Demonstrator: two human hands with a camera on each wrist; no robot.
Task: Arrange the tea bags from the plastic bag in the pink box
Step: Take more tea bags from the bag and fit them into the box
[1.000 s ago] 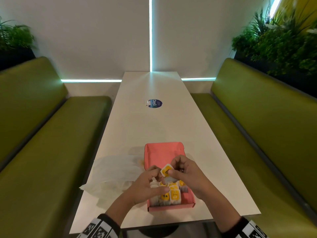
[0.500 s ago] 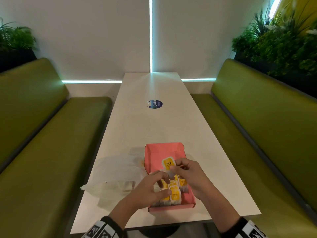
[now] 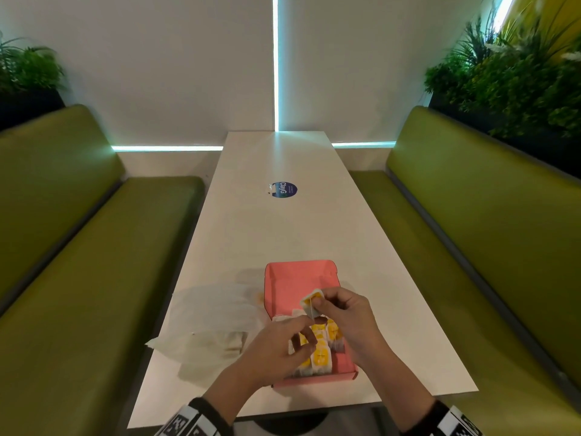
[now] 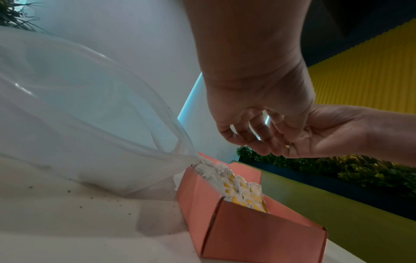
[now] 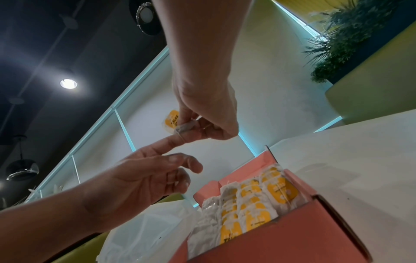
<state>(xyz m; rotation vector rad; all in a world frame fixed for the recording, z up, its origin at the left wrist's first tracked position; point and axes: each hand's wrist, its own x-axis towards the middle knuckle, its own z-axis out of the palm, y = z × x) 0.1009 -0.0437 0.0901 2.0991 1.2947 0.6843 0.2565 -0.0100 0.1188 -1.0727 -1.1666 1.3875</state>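
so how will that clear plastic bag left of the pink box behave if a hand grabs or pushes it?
Probably floppy: the plastic bag lies crumpled and sagging on the table. Likely very light, since it is thin and see-through. A push would probably bunch it up, not slide it whole.

The head view looks down over the fingers [image 3: 323, 305]; both wrist views look up from beneath, sharing the pink box [image 4: 258, 234].
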